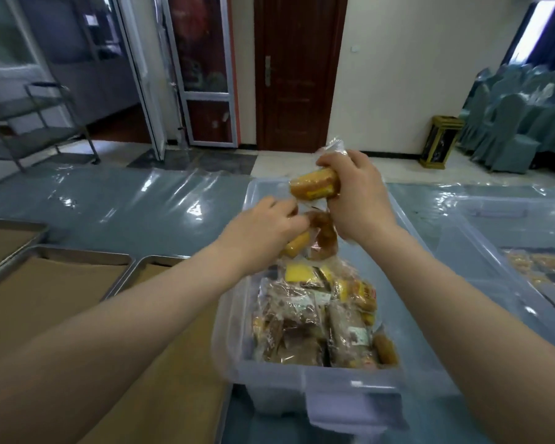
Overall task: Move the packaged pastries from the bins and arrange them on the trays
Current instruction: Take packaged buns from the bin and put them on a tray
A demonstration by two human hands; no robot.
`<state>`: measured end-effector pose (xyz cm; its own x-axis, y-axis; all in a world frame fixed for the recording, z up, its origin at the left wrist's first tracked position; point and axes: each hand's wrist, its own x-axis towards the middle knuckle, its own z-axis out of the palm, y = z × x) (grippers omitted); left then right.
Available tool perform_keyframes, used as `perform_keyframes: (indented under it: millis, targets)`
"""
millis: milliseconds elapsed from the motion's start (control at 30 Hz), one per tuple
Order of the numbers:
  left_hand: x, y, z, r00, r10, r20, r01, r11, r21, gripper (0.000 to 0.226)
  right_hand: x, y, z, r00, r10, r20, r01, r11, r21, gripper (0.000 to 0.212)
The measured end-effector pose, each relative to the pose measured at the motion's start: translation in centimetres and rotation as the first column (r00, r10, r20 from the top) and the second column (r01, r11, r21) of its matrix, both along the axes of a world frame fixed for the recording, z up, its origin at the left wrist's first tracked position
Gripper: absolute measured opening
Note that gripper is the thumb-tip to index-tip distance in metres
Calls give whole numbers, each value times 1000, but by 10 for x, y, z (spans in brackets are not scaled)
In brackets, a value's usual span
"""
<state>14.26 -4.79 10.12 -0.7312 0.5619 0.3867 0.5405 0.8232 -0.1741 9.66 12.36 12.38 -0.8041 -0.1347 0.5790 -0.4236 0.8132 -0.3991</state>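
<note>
Both hands are raised over the clear plastic bin (343, 384) that stands on the tabletop (141, 203), which is covered in blue-grey cloth under a shiny clear film. The right hand (356, 193) is the higher one, its fingers curled round a wrapped yellow pastry (314, 187), with the crinkled end of the wrapper sticking up above the knuckles. The left hand (266, 229) sits just below and to the left of it, fingers closed on two more packets, a round brown pastry (326, 238) and a small yellow roll (297, 248), which hang beneath the hand above the far half of the bin. The near half of the bin holds a heap of packaged pastries (314, 315), brown and yellow in clear wrappers, lying against each other. To the left of the bin lie metal trays (77, 254) lined with brown paper, set close side by side. To the right stands a second clear bin (481, 267) with more yellow packets (539, 264) dimly seen through its wall. Beyond the tabletop are a dark wooden door (297, 75), a black and gold waste bin (439, 142) against the wall, chairs in teal covers (510, 129) at the right and a metal trolley (36, 123) at the left; the picture is blurred around the hands
</note>
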Motion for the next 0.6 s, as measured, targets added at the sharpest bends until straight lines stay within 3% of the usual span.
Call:
perform_keyframes:
  millis: [300, 400, 600]
  targets:
    - [80, -155, 43, 981, 89, -173, -77, 994, 74, 27, 69, -155, 55, 978, 183, -103, -193, 977, -93, 57]
    - [127, -221, 45, 970, 126, -208, -107, 989, 103, 32, 99, -227, 56, 962, 248, -112, -260, 961, -100, 59]
    - [216, -363, 12, 936, 322, -143, -304, 943, 135, 27, 158, -383, 23, 916, 395, -71, -401, 908, -125, 60]
